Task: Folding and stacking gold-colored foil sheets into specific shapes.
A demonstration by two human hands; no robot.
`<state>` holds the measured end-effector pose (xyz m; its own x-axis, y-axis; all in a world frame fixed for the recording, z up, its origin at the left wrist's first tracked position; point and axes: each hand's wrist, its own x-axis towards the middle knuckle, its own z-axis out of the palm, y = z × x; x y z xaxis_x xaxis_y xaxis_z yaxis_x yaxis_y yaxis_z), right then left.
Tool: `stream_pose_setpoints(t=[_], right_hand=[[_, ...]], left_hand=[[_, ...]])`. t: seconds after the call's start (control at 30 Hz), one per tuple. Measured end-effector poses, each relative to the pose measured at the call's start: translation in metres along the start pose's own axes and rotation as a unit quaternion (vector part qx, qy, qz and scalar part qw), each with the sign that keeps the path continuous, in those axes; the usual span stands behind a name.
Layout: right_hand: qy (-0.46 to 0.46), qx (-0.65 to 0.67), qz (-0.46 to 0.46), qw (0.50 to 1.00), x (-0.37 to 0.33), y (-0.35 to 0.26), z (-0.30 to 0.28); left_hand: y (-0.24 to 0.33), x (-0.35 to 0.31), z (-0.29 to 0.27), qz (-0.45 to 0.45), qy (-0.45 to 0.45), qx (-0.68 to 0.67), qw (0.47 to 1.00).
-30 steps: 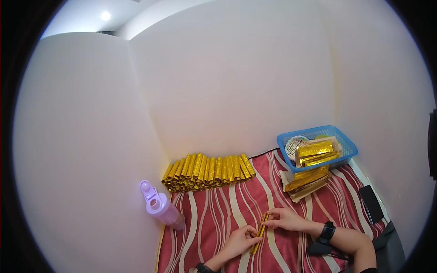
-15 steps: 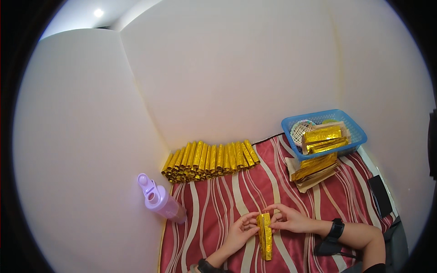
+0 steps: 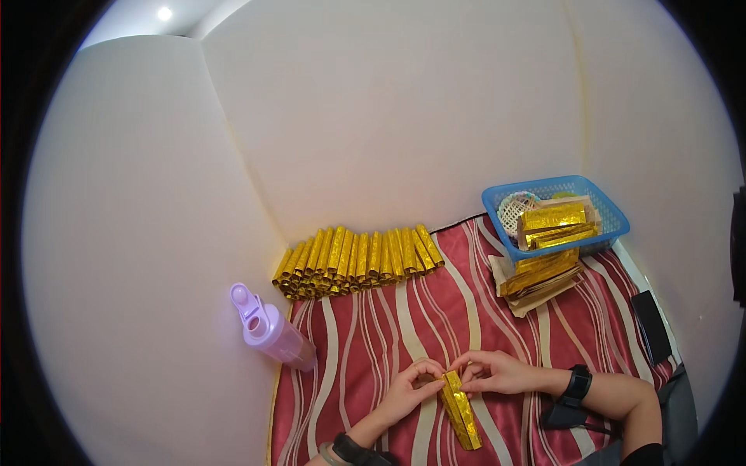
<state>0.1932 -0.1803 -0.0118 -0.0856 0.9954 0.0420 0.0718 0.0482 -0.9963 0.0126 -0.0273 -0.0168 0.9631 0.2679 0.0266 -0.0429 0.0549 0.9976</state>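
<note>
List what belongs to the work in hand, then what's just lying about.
In the work, it seems:
- gold strip, between left hand and right hand
- piled gold rolls
- gold-and-brown sheets by the basket
- blue basket, holding similar sheets

Apparently just lying about:
- lilac bottle
- flat black object

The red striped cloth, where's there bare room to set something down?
Bare cloth shows between the purple plastic bottle and left hand, and between the rolled gold tubes and stacked gold foil sheets. Crowded: back left, under the tubes; back right, around the blue plastic basket; front middle, right hand and left at the folded gold strip.
</note>
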Motion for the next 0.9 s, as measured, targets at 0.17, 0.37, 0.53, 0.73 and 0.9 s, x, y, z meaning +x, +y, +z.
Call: stream_pose_setpoints(t=[0.17, 0.37, 0.53, 0.73, 0.9], right_hand=[[-0.001, 0.05, -0.01, 0.999, 0.0, 0.0, 0.0], [0.008, 0.101, 0.002, 0.995, 0.0, 0.003, 0.002], [0.011, 0.094, 0.017, 0.995, -0.001, -0.003, 0.001], [0.016, 0.101, 0.008, 0.995, 0.0, -0.003, 0.001], [0.008, 0.136, 0.021, 0.991, -0.002, -0.005, 0.001]], left_hand=[[0.003, 0.0, -0.001, 0.014, -0.013, 0.026, 0.999], [0.005, -0.001, -0.001, 0.009, -0.026, -0.004, 1.0], [0.004, -0.001, -0.001, 0.009, -0.045, -0.002, 0.999], [0.004, -0.002, -0.002, -0.008, -0.059, -0.022, 0.998], [0.003, -0.001, -0.001, 0.005, -0.073, -0.034, 0.997]])
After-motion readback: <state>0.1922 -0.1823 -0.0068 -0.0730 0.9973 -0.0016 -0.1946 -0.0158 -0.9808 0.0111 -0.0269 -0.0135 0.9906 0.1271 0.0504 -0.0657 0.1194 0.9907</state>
